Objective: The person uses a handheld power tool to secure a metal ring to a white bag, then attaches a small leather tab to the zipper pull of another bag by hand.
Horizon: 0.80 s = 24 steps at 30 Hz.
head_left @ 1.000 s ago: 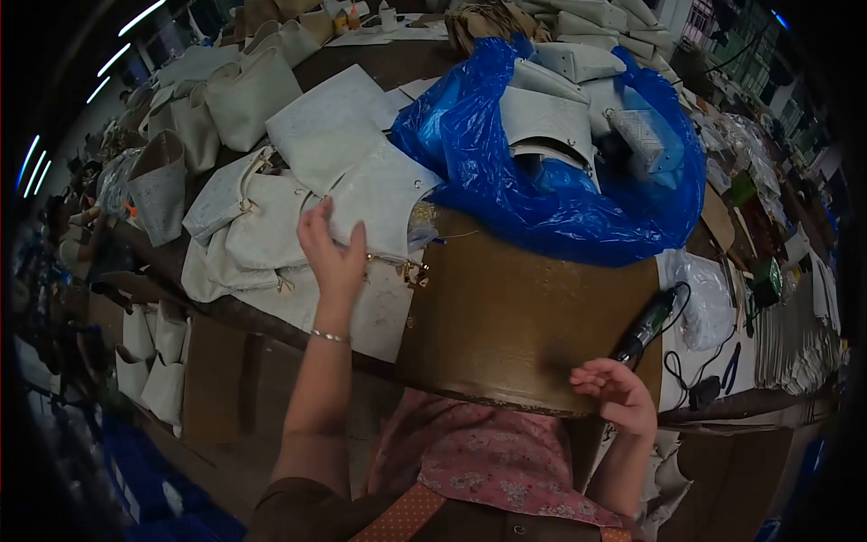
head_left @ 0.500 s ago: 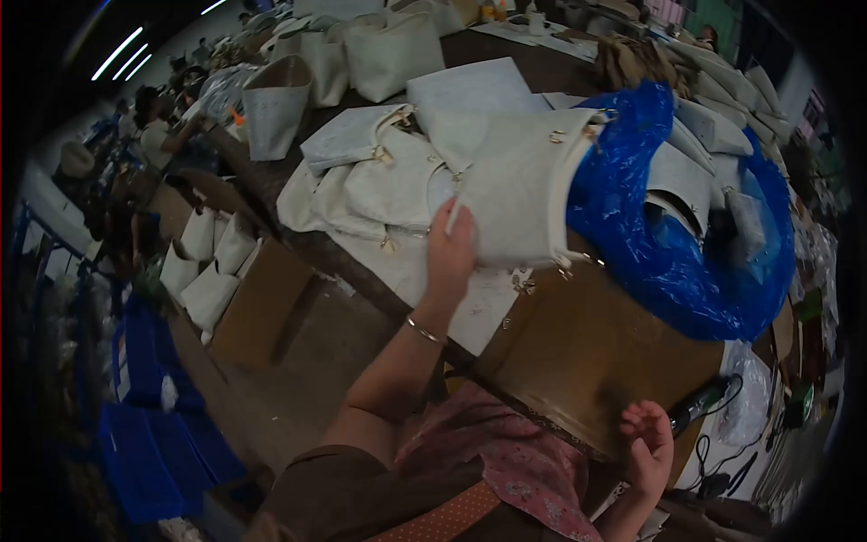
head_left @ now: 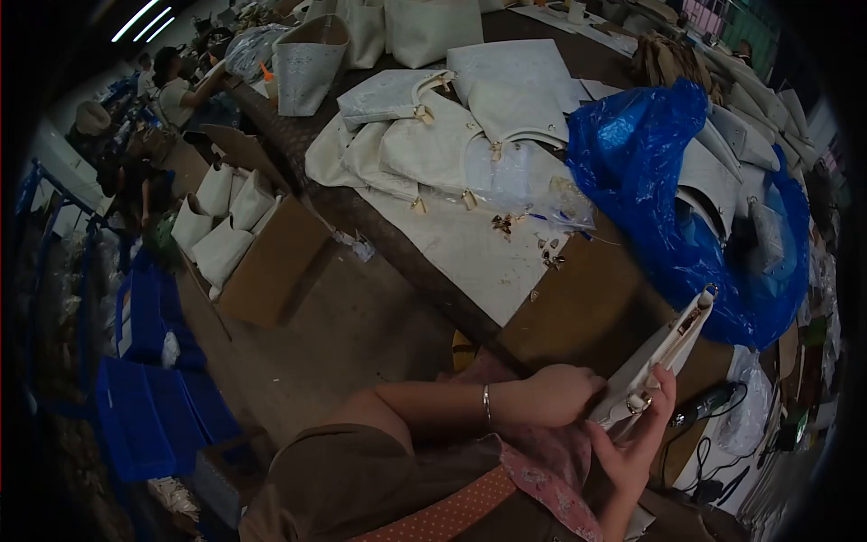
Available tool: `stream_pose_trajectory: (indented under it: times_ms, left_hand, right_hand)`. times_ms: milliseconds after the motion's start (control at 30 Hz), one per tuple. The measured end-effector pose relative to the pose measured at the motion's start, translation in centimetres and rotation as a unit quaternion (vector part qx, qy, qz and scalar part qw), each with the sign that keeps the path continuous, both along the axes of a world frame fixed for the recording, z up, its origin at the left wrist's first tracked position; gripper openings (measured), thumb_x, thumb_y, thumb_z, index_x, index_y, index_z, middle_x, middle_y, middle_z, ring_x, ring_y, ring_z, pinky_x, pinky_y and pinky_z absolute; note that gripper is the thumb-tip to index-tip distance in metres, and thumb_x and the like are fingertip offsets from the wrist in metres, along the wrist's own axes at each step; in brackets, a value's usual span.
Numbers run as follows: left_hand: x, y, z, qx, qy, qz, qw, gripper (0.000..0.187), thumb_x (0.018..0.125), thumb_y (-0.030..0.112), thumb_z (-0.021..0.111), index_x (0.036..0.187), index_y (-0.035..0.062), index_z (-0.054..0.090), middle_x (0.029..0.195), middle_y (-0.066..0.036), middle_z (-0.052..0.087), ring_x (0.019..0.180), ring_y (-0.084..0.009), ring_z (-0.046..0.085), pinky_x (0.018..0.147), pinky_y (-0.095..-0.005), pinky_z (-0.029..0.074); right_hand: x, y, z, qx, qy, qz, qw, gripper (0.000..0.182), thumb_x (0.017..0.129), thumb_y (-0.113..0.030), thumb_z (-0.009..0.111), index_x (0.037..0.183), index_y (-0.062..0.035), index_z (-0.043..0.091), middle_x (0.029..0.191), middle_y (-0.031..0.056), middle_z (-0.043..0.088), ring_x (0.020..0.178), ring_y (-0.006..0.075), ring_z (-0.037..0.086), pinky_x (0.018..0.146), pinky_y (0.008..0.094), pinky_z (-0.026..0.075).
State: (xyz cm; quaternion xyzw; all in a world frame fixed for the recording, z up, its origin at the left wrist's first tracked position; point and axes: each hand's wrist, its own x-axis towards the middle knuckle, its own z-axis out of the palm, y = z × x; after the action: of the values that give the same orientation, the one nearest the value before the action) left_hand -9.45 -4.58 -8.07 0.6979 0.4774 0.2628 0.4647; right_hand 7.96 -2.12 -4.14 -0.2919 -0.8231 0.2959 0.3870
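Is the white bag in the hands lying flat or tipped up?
Tipped up. The white bag slants edge-on above the table, held by the left hand and right hand.

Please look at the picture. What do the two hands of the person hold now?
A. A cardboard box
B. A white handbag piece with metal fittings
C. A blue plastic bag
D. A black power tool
B: the left hand and the right hand both grip the white handbag piece close to the body, while the blue plastic bag lies apart on the table and the black tool lies untouched beside it.
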Motion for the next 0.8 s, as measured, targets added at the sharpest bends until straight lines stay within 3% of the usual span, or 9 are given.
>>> stream_pose_trajectory:
  times_ms: [67, 100, 167, 200, 400, 533, 600, 633, 800]
  left_hand:
    - [-0.1, 0.1, 1.0, 0.103, 0.010, 0.075, 0.992, 0.033, 0.086, 0.015, 0.056, 0.115, -0.0002, 0.053, 0.106, -0.018, 0.058, 0.094, -0.0280, 0.060, 0.078, -0.0363, 0.048]
    - [-0.3, 0.1, 2.2, 0.100, -0.001, 0.052, 0.994, 0.033, 0.086, 0.015, 0.056, 0.115, -0.0002, 0.053, 0.106, -0.018, 0.058, 0.094, -0.0280, 0.060, 0.078, -0.0363, 0.048]
    - [-0.9, 0.0, 4.8, 0.157, -0.185, 0.093, 0.966, 0.039, 0.081, 0.012, 0.061, 0.117, 0.0004, 0.054, 0.111, -0.016, 0.054, 0.099, -0.0268, 0.057, 0.079, -0.0363, 0.048]
    - [-0.8, 0.0, 5.1, 0.145, -0.200, 0.065, 0.967, 0.039, 0.081, 0.012, 0.061, 0.117, 0.0004, 0.054, 0.111, -0.016, 0.054, 0.099, -0.0268, 0.057, 0.079, -0.0363, 0.048]
    - [0.5, 1.3, 5.4, 0.283, -0.132, 0.004, 0.950, 0.037, 0.077, 0.008, 0.064, 0.113, 0.0012, 0.057, 0.115, -0.012, 0.054, 0.108, -0.0293, 0.052, 0.092, -0.0378, 0.042]
    - [1.0, 1.9, 6.0, 0.304, -0.130, -0.034, 0.943, 0.033, 0.077, 0.007, 0.063, 0.109, 0.0007, 0.059, 0.112, -0.012, 0.056, 0.107, -0.0293, 0.053, 0.091, -0.0376, 0.043]
    - [1.2, 2.0, 6.1, 0.276, -0.159, -0.026, 0.948, 0.033, 0.078, 0.005, 0.064, 0.111, 0.0025, 0.059, 0.106, -0.012, 0.056, 0.100, -0.0285, 0.055, 0.085, -0.0359, 0.045]
    - [1.3, 2.1, 6.2, 0.274, -0.160, -0.034, 0.948, 0.033, 0.078, 0.005, 0.064, 0.111, 0.0025, 0.059, 0.106, -0.012, 0.056, 0.100, -0.0285, 0.055, 0.085, -0.0359, 0.045]
    - [1.2, 2.9, 6.6, 0.296, -0.161, -0.030, 0.941, 0.032, 0.079, 0.004, 0.064, 0.110, 0.0018, 0.061, 0.104, -0.012, 0.057, 0.096, -0.0269, 0.058, 0.082, -0.0332, 0.047]
  right_hand:
    - [0.5, -0.1, -0.5, 0.001, 0.012, -0.041, 0.999, 0.056, 0.061, -0.014, 0.072, 0.109, -0.0058, 0.044, 0.127, 0.0208, 0.039, 0.124, 0.0416, 0.033, 0.104, 0.0515, 0.023]
    - [0.8, 0.2, -1.3, 0.019, 0.018, -0.029, 0.999, 0.053, 0.062, -0.013, 0.070, 0.107, -0.0060, 0.045, 0.123, 0.0194, 0.042, 0.123, 0.0421, 0.035, 0.104, 0.0527, 0.023]
    - [1.5, 0.7, -1.0, 0.027, 0.037, -0.002, 0.999, 0.042, 0.064, -0.010, 0.066, 0.102, -0.0070, 0.047, 0.114, 0.0163, 0.048, 0.119, 0.0428, 0.039, 0.105, 0.0549, 0.022]
    - [1.6, 0.8, -1.3, 0.025, 0.048, -0.008, 0.999, 0.041, 0.064, -0.009, 0.065, 0.101, -0.0074, 0.047, 0.114, 0.0156, 0.048, 0.119, 0.0427, 0.039, 0.105, 0.0549, 0.022]
    - [3.4, 0.3, 1.0, 0.009, 0.001, -0.038, 0.999, 0.043, 0.064, -0.018, 0.070, 0.101, -0.0071, 0.052, 0.115, 0.0154, 0.051, 0.117, 0.0408, 0.042, 0.102, 0.0515, 0.027]
    - [4.0, -0.5, 2.7, 0.029, 0.031, -0.048, 0.998, 0.046, 0.065, -0.024, 0.075, 0.103, -0.0048, 0.057, 0.111, 0.0149, 0.053, 0.112, 0.0371, 0.047, 0.097, 0.0456, 0.035]
    - [3.9, -0.7, 2.1, -0.088, 0.154, -0.039, 0.983, 0.043, 0.067, -0.022, 0.074, 0.102, -0.0036, 0.057, 0.105, 0.0143, 0.054, 0.102, 0.0316, 0.053, 0.089, 0.0382, 0.042]
    - [3.9, -0.2, 2.3, -0.035, 0.130, -0.029, 0.991, 0.041, 0.069, -0.019, 0.073, 0.103, -0.0024, 0.057, 0.100, 0.0137, 0.055, 0.093, 0.0273, 0.056, 0.082, 0.0332, 0.045]
    - [4.3, -0.1, 3.9, -0.046, 0.086, -0.014, 0.995, 0.042, 0.069, -0.019, 0.073, 0.103, -0.0022, 0.056, 0.099, 0.0131, 0.055, 0.093, 0.0269, 0.055, 0.082, 0.0336, 0.044]
